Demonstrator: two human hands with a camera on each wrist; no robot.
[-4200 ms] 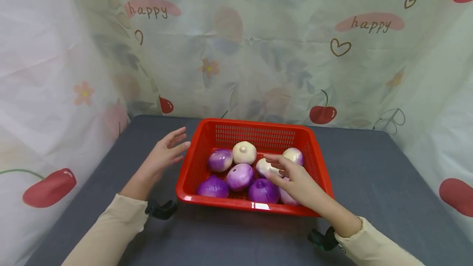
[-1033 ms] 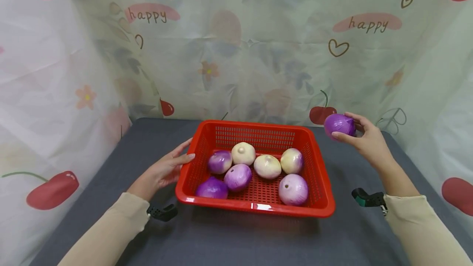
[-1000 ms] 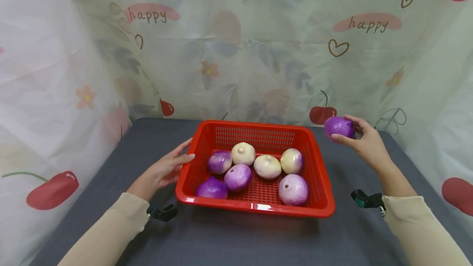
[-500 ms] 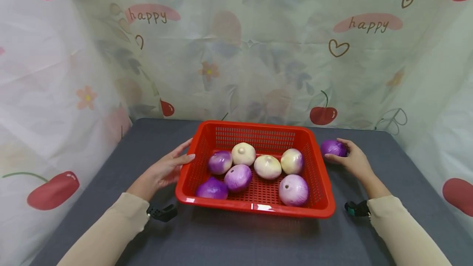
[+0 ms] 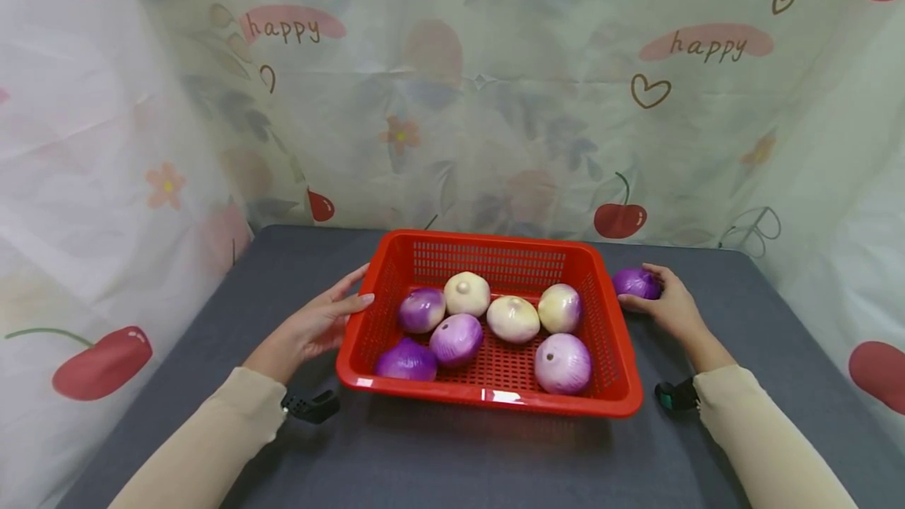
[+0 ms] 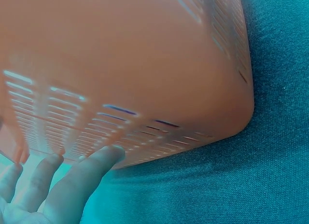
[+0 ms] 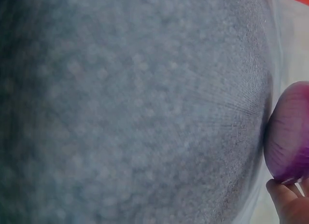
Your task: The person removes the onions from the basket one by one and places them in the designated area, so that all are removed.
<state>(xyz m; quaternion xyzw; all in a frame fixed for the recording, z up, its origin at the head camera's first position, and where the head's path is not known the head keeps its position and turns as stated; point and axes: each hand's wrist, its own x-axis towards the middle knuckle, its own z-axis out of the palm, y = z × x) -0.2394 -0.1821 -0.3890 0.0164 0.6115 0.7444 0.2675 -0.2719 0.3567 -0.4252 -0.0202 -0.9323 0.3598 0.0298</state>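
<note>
In the head view, a red plastic basket point(image 5: 431, 393) with slotted walls stands mid-table and holds several purple and whitish onions. My left hand point(image 5: 311, 327) rests against its left side, the thumb at the rim. The left wrist view shows nearly straight fingers point(image 6: 82, 180) touching the slotted outer wall. Right of the basket, near its back right corner, my right hand point(image 5: 673, 306) grips a deep purple onion point(image 5: 635, 283) low at the table. In the right wrist view, that onion point(image 7: 288, 137) sits at the right edge with fingertips against it; most of the hand is out of frame.
Inside the basket, a pale purple onion point(image 5: 562, 364) lies front right and a dark purple onion point(image 5: 406, 360) front left. A dark grey cloth covers the table point(image 5: 452, 470). Printed curtains point(image 5: 481, 148) hang behind and on both sides.
A purple onion from the front of the basket has been lifted out by my right hand, carried right and lowered to the table. My left hand has moved onto the basket's left side.
</note>
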